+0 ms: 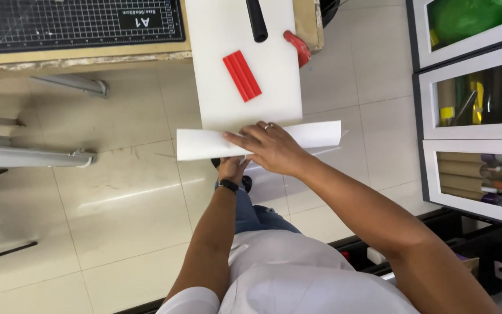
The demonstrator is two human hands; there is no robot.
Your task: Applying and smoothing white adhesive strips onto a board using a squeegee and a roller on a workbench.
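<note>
A large white sheet hangs over the table edge, with its near end folded up into a white strip. My right hand lies flat on top of the fold, fingers spread, a ring on one finger. My left hand is under the folded strip and grips it from below; a dark band sits on its wrist. On the sheet farther away rest a red ribbed flat bar and a black cylinder-shaped handle.
A wooden table carries a dark gridded cutting mat. A red clamp handle sticks out at the sheet's right edge. White-framed glass cabinets with rolls and tools stand at the right. Metal table legs are at the left over a tiled floor.
</note>
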